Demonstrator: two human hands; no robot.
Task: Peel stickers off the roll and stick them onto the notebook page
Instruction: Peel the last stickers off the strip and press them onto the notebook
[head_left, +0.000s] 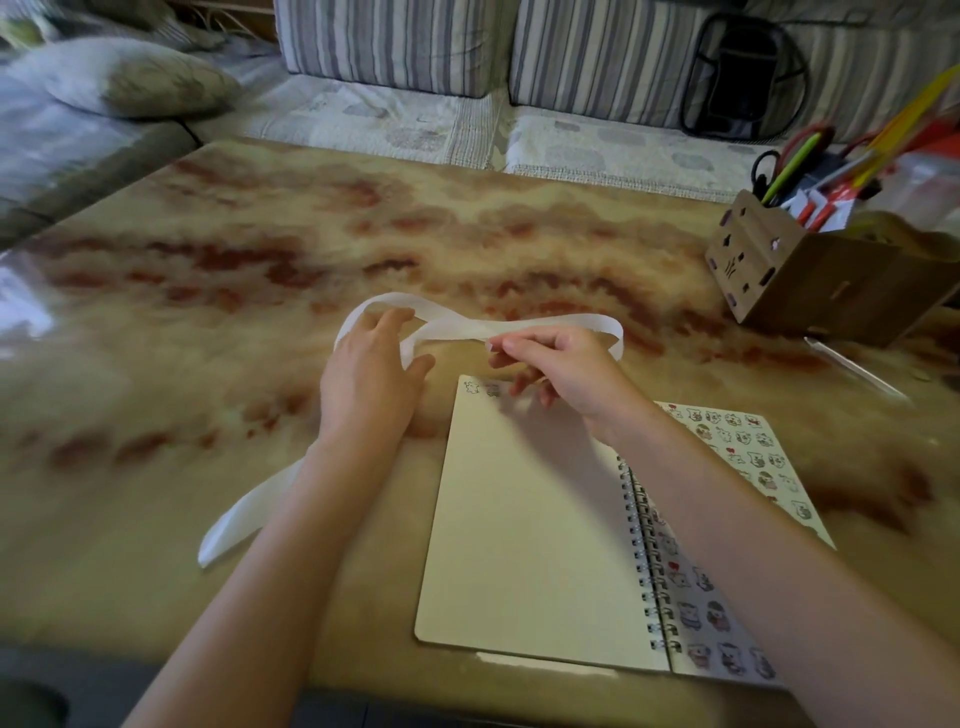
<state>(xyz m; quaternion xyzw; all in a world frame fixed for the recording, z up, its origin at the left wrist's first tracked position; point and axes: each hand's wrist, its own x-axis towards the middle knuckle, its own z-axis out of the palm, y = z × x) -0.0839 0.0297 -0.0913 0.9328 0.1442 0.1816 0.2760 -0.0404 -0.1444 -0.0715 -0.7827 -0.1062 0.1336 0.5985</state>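
A spiral notebook (535, 525) lies open on the table, its left page cream and nearly blank, with two small stickers (482, 388) at the top left corner. The right page (748, 457) is covered with cartoon stickers. A long white sticker strip (457, 327) loops above the notebook and trails down to the left under my forearm. My left hand (369, 369) grips the strip at the loop's left side. My right hand (556, 364) pinches the strip near its middle, just above the page's top edge.
A marbled tan and red table (260, 249) fills the view. A cardboard pen holder (774, 265) with pens and scissors stands at the right rear. A clear pen (852, 369) lies beside it. A striped sofa (395, 47) and a pillow (130, 78) sit behind the table.
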